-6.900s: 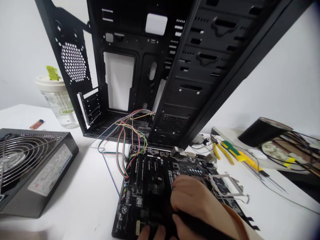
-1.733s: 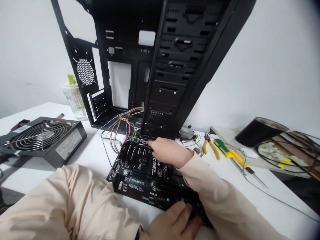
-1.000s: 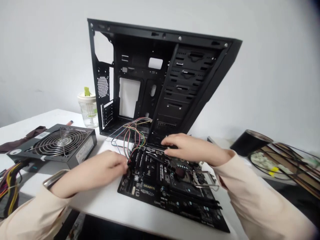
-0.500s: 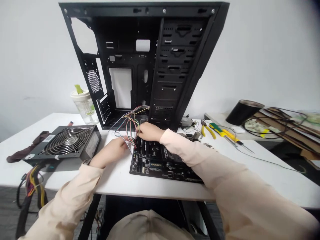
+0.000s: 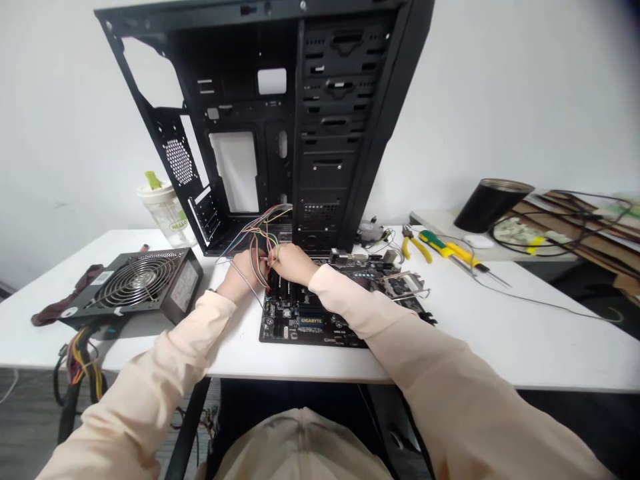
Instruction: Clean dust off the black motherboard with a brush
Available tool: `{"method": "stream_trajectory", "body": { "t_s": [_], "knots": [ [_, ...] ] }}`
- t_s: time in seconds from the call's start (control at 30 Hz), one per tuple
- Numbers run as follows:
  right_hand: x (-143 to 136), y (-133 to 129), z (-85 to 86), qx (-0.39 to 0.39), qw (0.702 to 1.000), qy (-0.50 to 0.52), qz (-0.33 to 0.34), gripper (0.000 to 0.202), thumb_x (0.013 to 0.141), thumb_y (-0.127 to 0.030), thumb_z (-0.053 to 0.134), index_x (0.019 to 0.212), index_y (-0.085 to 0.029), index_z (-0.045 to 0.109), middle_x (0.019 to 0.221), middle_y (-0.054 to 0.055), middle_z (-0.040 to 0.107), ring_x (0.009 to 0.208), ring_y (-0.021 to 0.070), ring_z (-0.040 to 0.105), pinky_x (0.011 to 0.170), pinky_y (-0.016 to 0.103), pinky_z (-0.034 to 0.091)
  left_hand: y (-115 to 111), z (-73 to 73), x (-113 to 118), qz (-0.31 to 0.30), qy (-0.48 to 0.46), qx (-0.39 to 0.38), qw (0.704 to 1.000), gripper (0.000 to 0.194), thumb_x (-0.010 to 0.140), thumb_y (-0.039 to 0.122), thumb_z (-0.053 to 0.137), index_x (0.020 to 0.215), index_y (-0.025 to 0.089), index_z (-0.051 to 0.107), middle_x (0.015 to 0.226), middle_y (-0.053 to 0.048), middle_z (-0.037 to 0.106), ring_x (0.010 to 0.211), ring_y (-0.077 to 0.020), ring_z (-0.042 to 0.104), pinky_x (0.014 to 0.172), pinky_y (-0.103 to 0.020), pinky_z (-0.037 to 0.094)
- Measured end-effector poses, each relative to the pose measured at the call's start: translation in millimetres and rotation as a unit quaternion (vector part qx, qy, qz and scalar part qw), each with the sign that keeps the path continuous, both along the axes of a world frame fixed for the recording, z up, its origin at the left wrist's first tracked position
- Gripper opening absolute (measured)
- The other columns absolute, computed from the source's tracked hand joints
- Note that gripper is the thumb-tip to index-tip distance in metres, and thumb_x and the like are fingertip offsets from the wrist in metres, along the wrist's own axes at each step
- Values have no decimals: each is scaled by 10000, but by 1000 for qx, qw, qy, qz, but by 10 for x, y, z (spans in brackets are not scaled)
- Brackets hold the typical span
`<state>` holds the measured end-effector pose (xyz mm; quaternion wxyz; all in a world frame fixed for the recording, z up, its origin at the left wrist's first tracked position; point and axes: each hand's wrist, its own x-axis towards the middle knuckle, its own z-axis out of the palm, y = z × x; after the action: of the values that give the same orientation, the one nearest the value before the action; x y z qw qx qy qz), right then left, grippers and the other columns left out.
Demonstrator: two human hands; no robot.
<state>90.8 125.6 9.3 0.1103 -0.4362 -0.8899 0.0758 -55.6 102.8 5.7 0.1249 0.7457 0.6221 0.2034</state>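
A black GIGABYTE motherboard [image 5: 320, 320] lies flat on the white table in front of a standing black computer case [image 5: 345, 120]. Thin coloured wires [image 5: 257, 267] run out of the case's bottom to the board's left edge. Above that edge, my left hand [image 5: 243, 275] and my right hand [image 5: 294, 263] meet at the wires, fingertips close together. The fingers of my right hand are pinched on the wires. Those of my left hand are bent in at the bundle, their tips partly covered by wires; both seem closed on them.
At the left sit a power supply [image 5: 140, 283] with cables over the table edge, a dark cloth [image 5: 67, 300] and a lidded cup [image 5: 167, 213]. Pliers [image 5: 417, 245], screwdrivers [image 5: 457, 255] and a black cylinder [image 5: 493, 203] are at the right.
My left hand has moved up and right to the wires beside my right hand. The view has shifted, and more of the motherboard's right part shows past my right sleeve.
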Motion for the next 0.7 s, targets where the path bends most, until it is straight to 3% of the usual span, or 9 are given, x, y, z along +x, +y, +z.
{"method": "stream_trajectory", "body": {
  "t_s": [0.23,0.5,0.7],
  "knots": [
    [10,-27,5,3,1000,-11,-7,323,919,-339,549,1190,-163,556,1193,88,579,1017,198,597,856,404,523,61,-91,2,-2,18,45,999,318,933,338,572,1195,160,546,1186,-88,569,996,-214,601,839,-413,524],
    [24,-34,-16,18,1000,-23,-5,309,917,-340,554,1163,-155,569,1161,83,594,996,191,605,846,395,526,-21,-216,-7,8,36,29,999,287,931,333,578,1154,153,565,1117,-75,596,940,-196,618,801,-383,535],
    [34,-32,8,38,999,22,-28,223,952,-260,468,1059,-118,603,934,108,677,867,196,653,776,320,496,-64,-188,43,4,46,23,999,286,933,330,575,1155,151,563,1108,-73,599,929,-193,620,797,-381,537]
  ]
}}
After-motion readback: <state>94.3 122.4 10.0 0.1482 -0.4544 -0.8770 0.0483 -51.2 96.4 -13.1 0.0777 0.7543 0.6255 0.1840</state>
